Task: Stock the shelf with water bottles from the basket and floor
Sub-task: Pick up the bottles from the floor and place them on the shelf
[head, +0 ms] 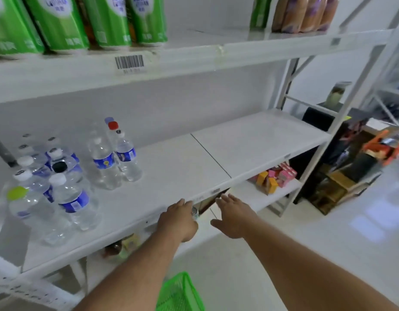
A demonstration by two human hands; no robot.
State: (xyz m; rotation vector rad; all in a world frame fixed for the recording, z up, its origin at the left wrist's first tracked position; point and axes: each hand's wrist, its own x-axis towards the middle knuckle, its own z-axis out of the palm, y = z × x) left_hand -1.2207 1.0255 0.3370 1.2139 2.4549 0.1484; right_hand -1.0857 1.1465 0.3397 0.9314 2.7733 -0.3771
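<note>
Several clear water bottles with blue labels (72, 198) stand on the left half of the white middle shelf (194, 167); one pair (114, 158) stands apart further in. My left hand (178, 221) is at the shelf's front edge, closed around a small bottle (195, 212) whose cap shows between thumb and fingers; most of that bottle is hidden by the hand. My right hand (233, 217) hovers just to its right, below the shelf edge, fingers spread and holding nothing. A corner of the green basket (180, 292) shows at the bottom, under my left forearm.
The top shelf carries green packs (59, 21) on the left and brown packets (306, 14) on the right. Small coloured boxes (272, 178) sit on the lower shelf. Past the shelf's right upright (290, 90) lies clutter with an orange item (382, 149).
</note>
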